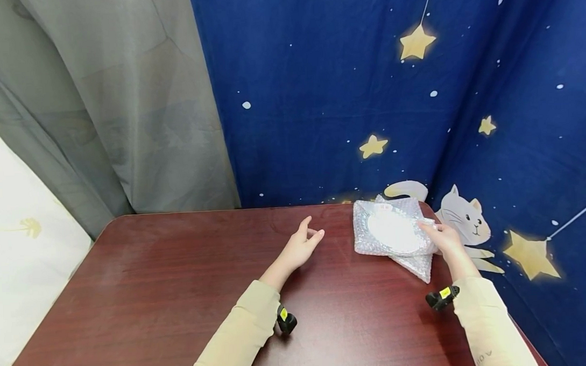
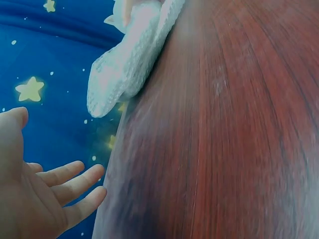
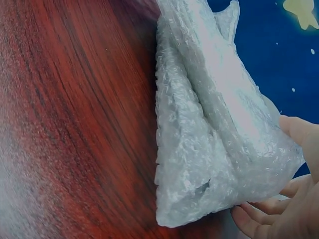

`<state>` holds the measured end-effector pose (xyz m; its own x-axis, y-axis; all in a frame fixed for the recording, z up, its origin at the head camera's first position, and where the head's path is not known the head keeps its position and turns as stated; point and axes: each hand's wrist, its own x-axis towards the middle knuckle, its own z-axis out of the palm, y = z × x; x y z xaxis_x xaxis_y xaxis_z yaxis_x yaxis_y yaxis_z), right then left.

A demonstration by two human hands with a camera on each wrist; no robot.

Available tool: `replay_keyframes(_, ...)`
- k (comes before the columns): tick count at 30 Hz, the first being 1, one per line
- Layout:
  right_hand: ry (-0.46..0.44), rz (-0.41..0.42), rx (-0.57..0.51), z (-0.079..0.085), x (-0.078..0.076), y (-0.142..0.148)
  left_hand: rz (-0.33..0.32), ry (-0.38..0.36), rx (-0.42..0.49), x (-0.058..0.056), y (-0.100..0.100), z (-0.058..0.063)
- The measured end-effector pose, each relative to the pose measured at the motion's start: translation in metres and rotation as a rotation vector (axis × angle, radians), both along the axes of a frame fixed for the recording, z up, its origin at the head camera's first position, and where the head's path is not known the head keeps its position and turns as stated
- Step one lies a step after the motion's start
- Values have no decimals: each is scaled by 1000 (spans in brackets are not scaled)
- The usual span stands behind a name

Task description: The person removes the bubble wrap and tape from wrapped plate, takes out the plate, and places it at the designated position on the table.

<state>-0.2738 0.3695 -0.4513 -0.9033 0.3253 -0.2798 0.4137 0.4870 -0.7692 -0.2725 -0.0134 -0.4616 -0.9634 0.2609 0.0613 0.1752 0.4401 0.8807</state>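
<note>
At the far right corner of the dark red wood-grain table (image 1: 156,295), the upper bubble-wrap packet (image 1: 396,222) is gripped at its right end by the right hand (image 1: 445,238). The thumb is laid on top of the wrap and the other fingers are tucked beneath: a narrow hold, and a sheet of film is pinched between. Through the plastic a round disc (image 1: 391,233) with a patterned rim is shown (its centre is so whitened by glare that nothing there can be read). Underneath, the lower bubble-wrap packet (image 1: 417,265) is partly covered, with one corner poked out towards the near side.

Over to the left hand (image 1: 297,250): nothing is held, the fingers are stretched and spread wide, the thumb is set well away from them, and both packets are left untouched, off to its right. Both arms are covered by cream sleeves (image 1: 494,321), and a black camera (image 1: 441,298) is worn at each wrist. Behind, the table's far edge is backed by a grey curtain (image 1: 140,113) and a blue curtain (image 1: 319,96), the latter printed with yellow stars and a white cat (image 1: 463,214).
</note>
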Motion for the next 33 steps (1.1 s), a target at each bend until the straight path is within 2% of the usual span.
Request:
replay_keyframes(5, -11, -18, -70, -4, 2, -1, -7, -63, 63, -2, 11, -4)
replay_keyframes(10, -7, -28, -121, -8, 3, -2, 11, -94, 121, -3, 20, -9)
replay_keyframes(17, 48, -57, -155, -16, 2, -2, -4, -134, 213, -2, 34, -16)
replay_keyframes(21, 70, -64, -173, -19, 2, -3, -12, -161, 226, -3, 42, -19)
replay_keyframes(33, 95, -106, -157, -19, 3, -7, -40, -209, 281, -2, 62, -15)
